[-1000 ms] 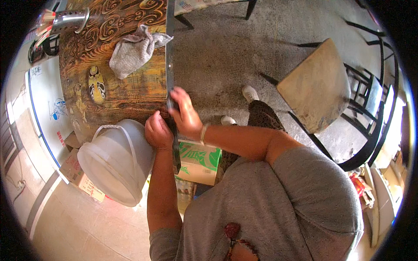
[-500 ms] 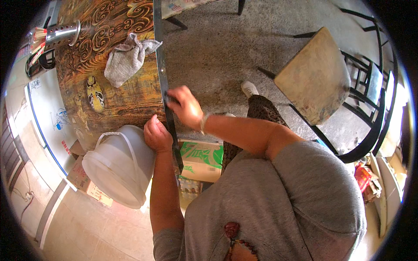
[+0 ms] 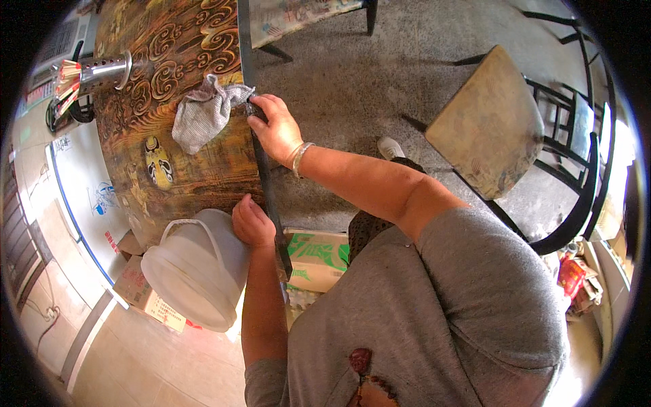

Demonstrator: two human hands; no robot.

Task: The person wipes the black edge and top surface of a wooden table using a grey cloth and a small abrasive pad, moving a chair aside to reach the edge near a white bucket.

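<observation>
My right hand [image 3: 277, 130] is at the long side edge of the dark wooden table [image 3: 203, 180], its fingers closed round a small dark thing [image 3: 253, 108] pressed to the edge; its kind is mostly hidden. Just left of those fingers, a crumpled grey cloth [image 3: 201, 121] lies on the tabletop, one corner reaching the edge. Loosely curled, my left hand [image 3: 253, 222] rests at the table's near corner, with nothing visible in it. Against that hand stands a white plastic bucket [image 3: 196, 271], tilted, with its handle up.
A perforated metal holder [image 3: 105, 74] with chopsticks lies on the table's far left. Right of the table is a chair [image 3: 488, 122] with black legs. A green-printed carton [image 3: 315, 261] sits below the table edge, and another carton [image 3: 135, 285] is behind the bucket.
My right hand has slid away from me along the table edge, up beside the cloth. My left hand stays by the bucket. The whole view has shifted slightly.
</observation>
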